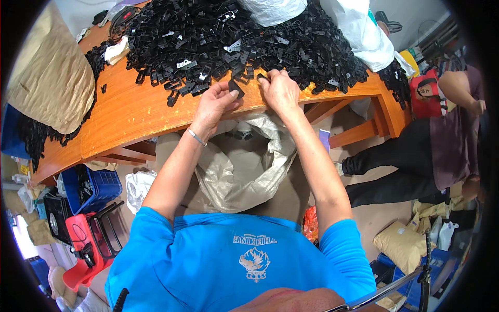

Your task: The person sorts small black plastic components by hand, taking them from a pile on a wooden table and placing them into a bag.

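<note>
A large heap of small black plastic parts covers the far side of the wooden table; a few pieces show silvery metal. My left hand is closed at the table's near edge, pinching a flat, dark plastic piece between thumb and fingers. Beside it, my right hand has its thumb and forefinger closed on a smaller black plastic part, partly hidden by the fingers. Below both hands, a pale woven sack hangs with its mouth wide, a few dark pieces inside.
White bags rest against the heap, and a brown sack stands at the left. Blue crates and a red chair are on the left floor. Another person stands at the right near a red bag.
</note>
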`<state>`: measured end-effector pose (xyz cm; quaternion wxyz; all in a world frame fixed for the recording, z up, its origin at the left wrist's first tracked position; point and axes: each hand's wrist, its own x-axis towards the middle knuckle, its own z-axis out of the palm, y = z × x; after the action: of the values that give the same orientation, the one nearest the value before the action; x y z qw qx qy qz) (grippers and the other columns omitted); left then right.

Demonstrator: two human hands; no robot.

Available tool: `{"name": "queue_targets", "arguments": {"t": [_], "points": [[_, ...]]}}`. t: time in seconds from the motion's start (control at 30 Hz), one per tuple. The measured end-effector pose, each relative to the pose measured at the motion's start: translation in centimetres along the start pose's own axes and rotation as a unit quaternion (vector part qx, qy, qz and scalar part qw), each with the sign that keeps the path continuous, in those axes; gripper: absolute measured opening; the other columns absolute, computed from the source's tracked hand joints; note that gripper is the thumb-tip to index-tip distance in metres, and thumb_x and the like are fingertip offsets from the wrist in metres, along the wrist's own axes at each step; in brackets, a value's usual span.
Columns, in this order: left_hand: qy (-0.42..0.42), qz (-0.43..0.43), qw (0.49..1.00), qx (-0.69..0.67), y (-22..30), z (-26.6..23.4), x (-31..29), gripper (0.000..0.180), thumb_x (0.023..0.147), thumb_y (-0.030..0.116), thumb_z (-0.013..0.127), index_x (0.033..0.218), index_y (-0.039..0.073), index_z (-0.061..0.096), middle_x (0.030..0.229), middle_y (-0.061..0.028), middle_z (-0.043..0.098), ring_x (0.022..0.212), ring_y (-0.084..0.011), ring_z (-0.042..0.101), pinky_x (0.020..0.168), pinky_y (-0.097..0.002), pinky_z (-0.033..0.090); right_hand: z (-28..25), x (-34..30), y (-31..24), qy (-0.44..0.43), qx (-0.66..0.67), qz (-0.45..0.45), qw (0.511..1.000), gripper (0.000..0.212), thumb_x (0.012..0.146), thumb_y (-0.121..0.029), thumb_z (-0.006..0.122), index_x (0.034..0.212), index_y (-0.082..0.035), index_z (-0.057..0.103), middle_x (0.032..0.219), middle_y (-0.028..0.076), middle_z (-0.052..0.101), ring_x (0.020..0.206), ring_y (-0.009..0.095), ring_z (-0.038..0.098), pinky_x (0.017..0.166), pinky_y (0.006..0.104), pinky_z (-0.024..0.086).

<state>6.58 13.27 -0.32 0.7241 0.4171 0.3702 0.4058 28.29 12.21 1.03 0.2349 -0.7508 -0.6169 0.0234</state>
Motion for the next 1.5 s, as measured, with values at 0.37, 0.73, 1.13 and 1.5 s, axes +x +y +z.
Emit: {"name": "queue_targets", "arguments": {"t": [0.37,0.73,1.13,1.5], "points": [[-0.068,-0.004,0.997,-0.039,-0.5,-0.3,-0.5,0.035,0.101,0.009,0.073,0.133,0.002,0.06,0.122,-0.0071,0.073,0.107,-0.0158,0.073,0.096,-0.0286,0.06,-2.2,-4.6,-2.3,0.028,0.279,-0.082,0.956,0.026,0.091,-0.013,0.078,0.112,0.001,0.072,0.103,0.017,0.071,0.08,0.028,0.073,0.075,0.0405,0.058],[-0.113,0.016,0.993,-0.003,-0.9,0.9,-1.8,0.039,0.101,0.008,0.072,0.137,0.002,0.058,0.122,-0.0068,0.073,0.108,-0.0141,0.071,0.096,-0.0302,0.059,-2.0,-6.9,-2.7,0.046,0.326,-0.12,0.937,0.024,0.09,-0.002,0.079,0.112,0.002,0.071,0.098,0.014,0.068,0.073,0.023,0.073,0.067,0.0351,0.057],[-0.099,0.05,0.993,0.03,-2.0,0.7,-2.5,0.037,0.102,0.004,0.068,0.137,-0.002,0.059,0.124,-0.0083,0.072,0.108,-0.0127,0.069,0.096,-0.0286,0.056,-1.4,-7.9,-2.9,0.048,0.332,-0.098,0.937,0.024,0.085,0.003,0.082,0.107,0.002,0.071,0.094,0.012,0.065,0.07,0.018,0.068,0.066,0.0341,0.057],[-0.064,0.123,0.939,0.315,-1.9,1.1,-4.6,0.024,0.103,0.007,0.068,0.124,-0.004,0.069,0.112,-0.0057,0.074,0.104,-0.0104,0.066,0.092,-0.0279,0.055,1.3,-10.4,-2.9,-0.039,0.399,-0.003,0.916,0.032,0.077,-0.001,0.09,0.092,-0.002,0.063,0.081,0.007,0.061,0.067,0.013,0.06,0.063,0.0322,0.054]]}}
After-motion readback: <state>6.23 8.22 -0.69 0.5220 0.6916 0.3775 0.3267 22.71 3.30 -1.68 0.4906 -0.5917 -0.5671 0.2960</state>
